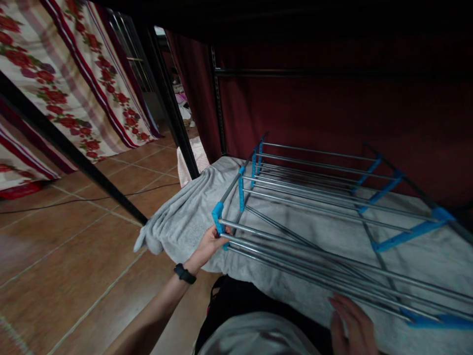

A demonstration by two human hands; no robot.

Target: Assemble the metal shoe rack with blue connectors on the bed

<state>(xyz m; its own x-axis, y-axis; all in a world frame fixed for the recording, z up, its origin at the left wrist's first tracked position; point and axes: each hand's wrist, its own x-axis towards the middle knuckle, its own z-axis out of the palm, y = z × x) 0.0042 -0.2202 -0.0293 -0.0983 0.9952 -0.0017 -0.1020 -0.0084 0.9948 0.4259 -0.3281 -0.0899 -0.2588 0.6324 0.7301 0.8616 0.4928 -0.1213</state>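
A rack of thin metal rods joined by blue plastic brackets lies across a grey blanket. My left hand, with a black band on the wrist, grips the rack's near left corner, around the end of a rod beside the blue bracket. Low on the right, my right hand is just below the front rods, its fingers apart and holding nothing. Two loose-looking rods cross at a slant inside the rack. Another blue bracket joins the rods on the right.
The grey blanket hangs over the bed's left edge. A black post and a slanting black bar stand on the left. Behind the rack hangs a dark red curtain. A cable crosses the tiled floor near a floral curtain.
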